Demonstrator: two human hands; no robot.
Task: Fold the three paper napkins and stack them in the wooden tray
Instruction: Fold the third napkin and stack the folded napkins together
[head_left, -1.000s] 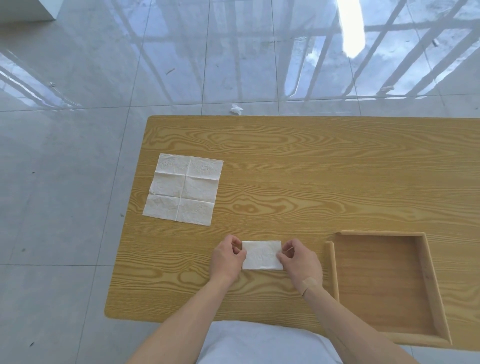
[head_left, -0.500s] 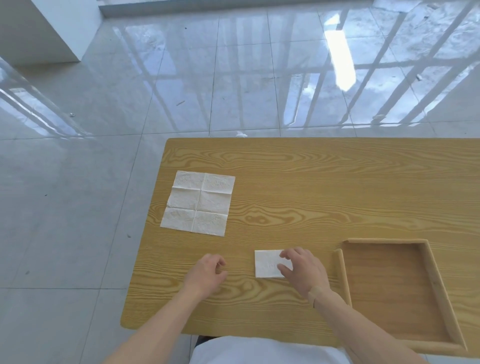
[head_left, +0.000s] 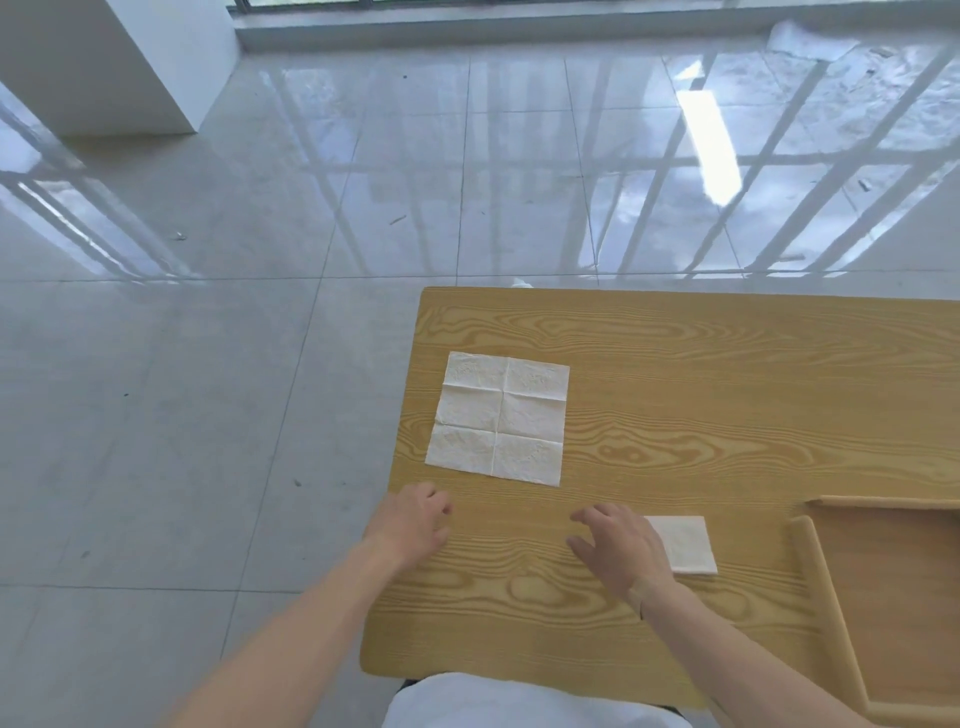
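A white unfolded napkin (head_left: 501, 419), creased into squares, lies flat near the table's left edge. A small folded napkin (head_left: 685, 544) rests on the table just left of the wooden tray (head_left: 810, 566), which is cut off at the right edge. My right hand (head_left: 621, 551) hovers with fingers spread to the left of the folded napkin, its back covering the napkin's left edge, and holds nothing. My left hand (head_left: 415, 522) is below the unfolded napkin's near left corner, fingers loosely curled, empty.
The wooden table (head_left: 727, 395) ends close to my left hand at its left edge. Beyond it lies a glossy tiled floor (head_left: 260, 312). A white pillar (head_left: 114, 62) stands at the far left.
My right hand has let go of the folded napkin and moved left off it. My left hand has moved left, toward the unfolded napkin. The camera view has turned left.
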